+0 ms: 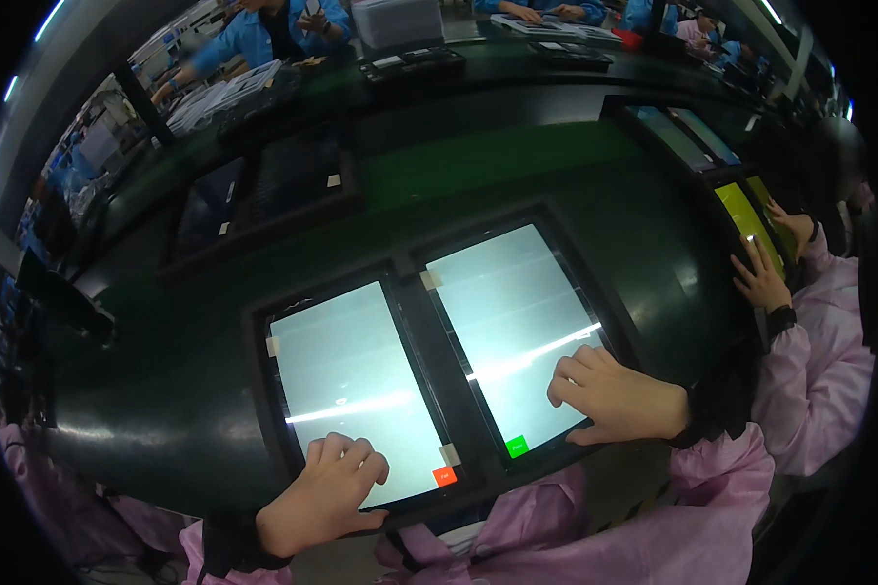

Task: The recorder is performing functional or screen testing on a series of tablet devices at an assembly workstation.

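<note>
Two tablets with glowing white screens lie side by side in a dark tray (421,322). Over the lower part of the left tablet (346,361), my left hand (327,487) hovers or rests with bent fingers and the thumb held apart. My right hand (615,395) is at the lower right of the right tablet (512,312), its fingers likewise curled and its thumb apart. Neither hand holds anything. A red square shows at the left screen's bottom corner, a green one at the right screen's. Whether the fingertips touch the glass, I cannot tell.
Another tray (263,195) with dark-screened tablets sits farther left. At the right, a co-worker's hands (766,278) are on tablets with yellow screens (746,219); more lit tablets (673,135) lie beyond. Across the green table (488,161), people in blue work beside a white bin (395,21).
</note>
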The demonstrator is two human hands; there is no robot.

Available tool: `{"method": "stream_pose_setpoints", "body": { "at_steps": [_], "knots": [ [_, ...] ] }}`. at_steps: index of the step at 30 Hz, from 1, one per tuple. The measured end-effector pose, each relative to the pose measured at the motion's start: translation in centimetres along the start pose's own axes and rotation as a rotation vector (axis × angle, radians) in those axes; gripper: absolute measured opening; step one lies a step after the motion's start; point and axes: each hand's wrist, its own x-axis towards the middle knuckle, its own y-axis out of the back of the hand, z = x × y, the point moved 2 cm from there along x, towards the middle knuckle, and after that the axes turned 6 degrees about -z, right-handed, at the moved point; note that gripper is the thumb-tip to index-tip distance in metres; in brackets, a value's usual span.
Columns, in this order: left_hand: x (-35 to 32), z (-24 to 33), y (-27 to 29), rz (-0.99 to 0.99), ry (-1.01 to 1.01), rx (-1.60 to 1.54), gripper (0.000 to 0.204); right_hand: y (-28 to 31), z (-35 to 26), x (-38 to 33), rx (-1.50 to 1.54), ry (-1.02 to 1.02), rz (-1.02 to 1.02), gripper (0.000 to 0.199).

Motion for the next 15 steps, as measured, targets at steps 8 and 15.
{"method": "stream_pose_setpoints", "body": {
  "at_steps": [8, 15],
  "knots": [
    [-0.7, 1.3, 0.0, 0.162, 0.088, 0.154, 0.039, -0.3, 0.1, -0.5, -0.068, -0.009, 0.173, 0.041],
    [2.4, 5.9, -4.3, 0.569, -0.081, 0.155, 0.036, -0.4, 0.4, 0.1, -0.073, -0.07, 0.152, 0.049]
  ]
}}
